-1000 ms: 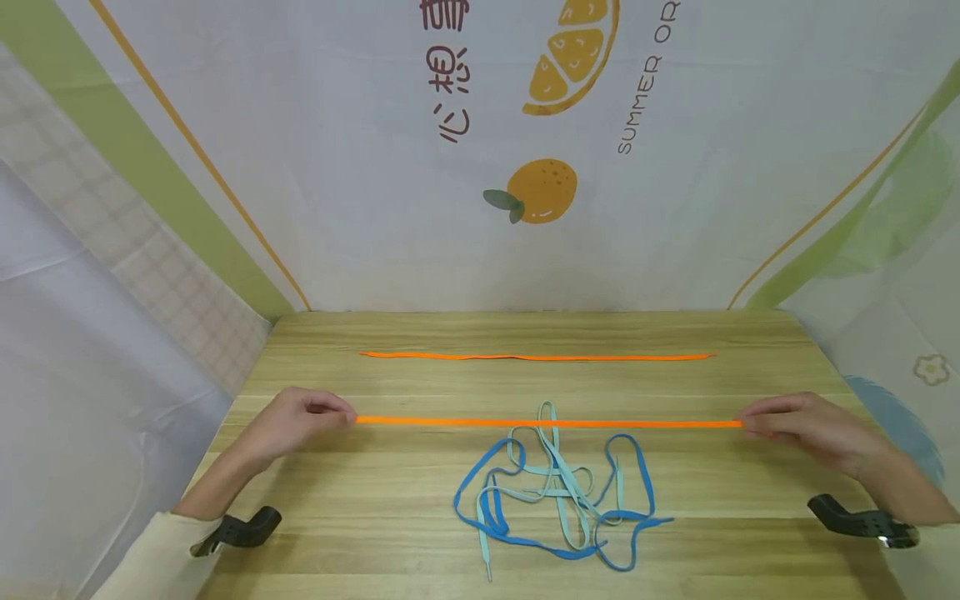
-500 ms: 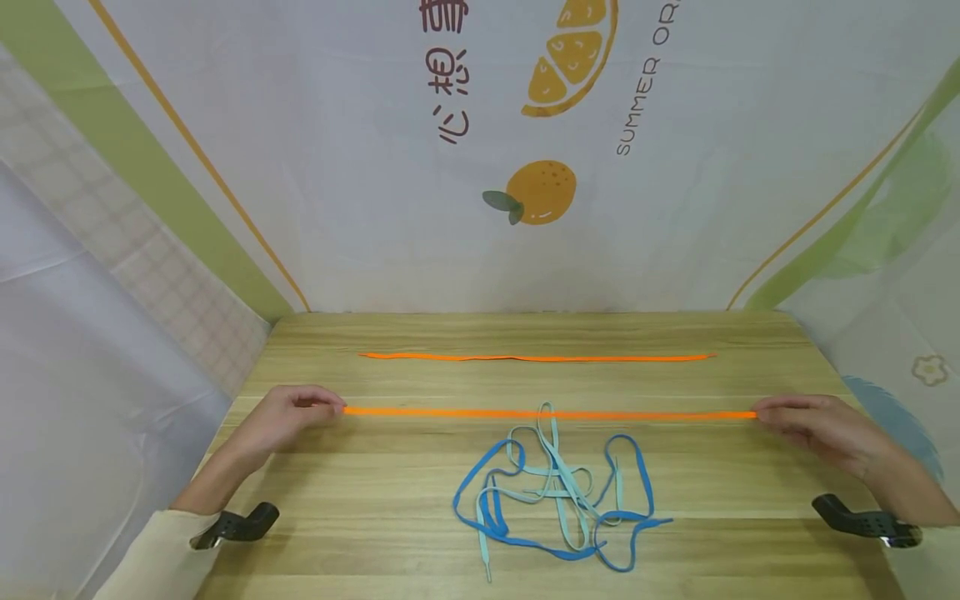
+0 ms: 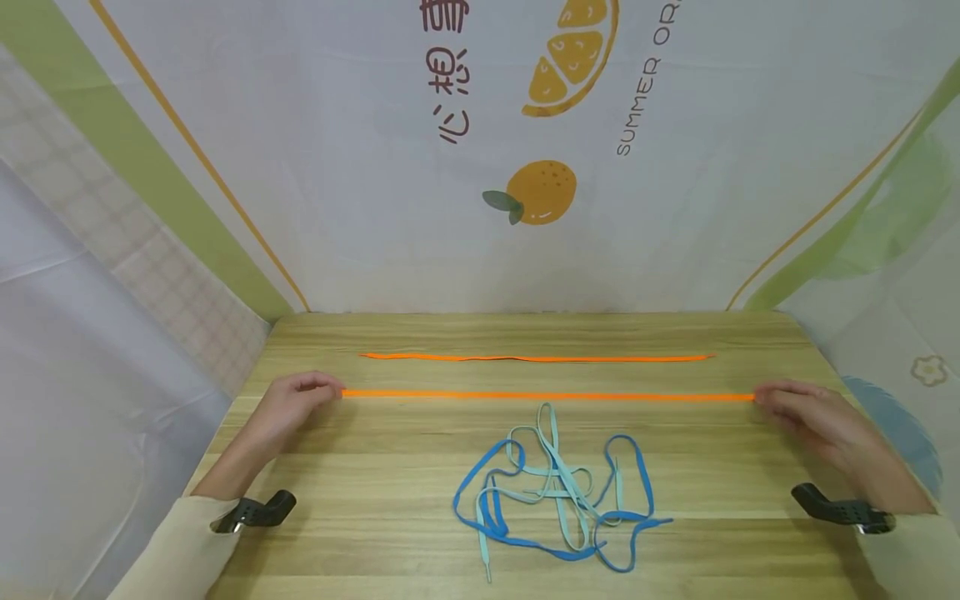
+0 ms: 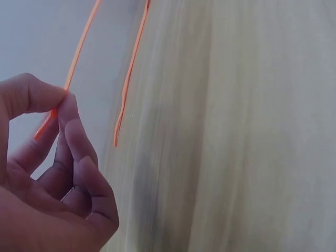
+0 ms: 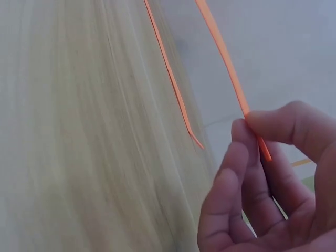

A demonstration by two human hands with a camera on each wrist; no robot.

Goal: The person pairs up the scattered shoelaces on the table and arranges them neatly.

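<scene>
- Head view: a person's left hand (image 3: pixel 296 408) and right hand (image 3: pixel 816 417) hold the held orange lace (image 3: pixel 547 395) stretched straight between them, one end in each grip, above a wood-grain worktop (image 3: pixel 360 517).
- Head view, beyond it: a second orange lace (image 3: pixel 600 359) lies almost straight along the far part of the worktop, roughly parallel to the held one. Behind stands a white cloth (image 3: pixel 375 208) printed with fruit and lettering.
- Head view, nearer the person: a blue lace (image 3: pixel 540 547) and a pale green lace (image 3: pixel 483 546) lie in a loose tangle.
- Head view, what has changed: both hands have moved away from the person. The held lace, which crossed over the pale green loop a moment ago, now sits just past it and near the second orange lace. The lying laces have not shifted. The work seems to be at a carrying and lining-up stage, with nothing let go yet.
- Left wrist view: thumb and fingertip pinch the held lace with no gap beyond its thickness; a short end pokes out past them.
- Right wrist view: the same close pinch, a short tip showing below the thumb. The second orange lace's end lies nearby, slightly bent.
</scene>
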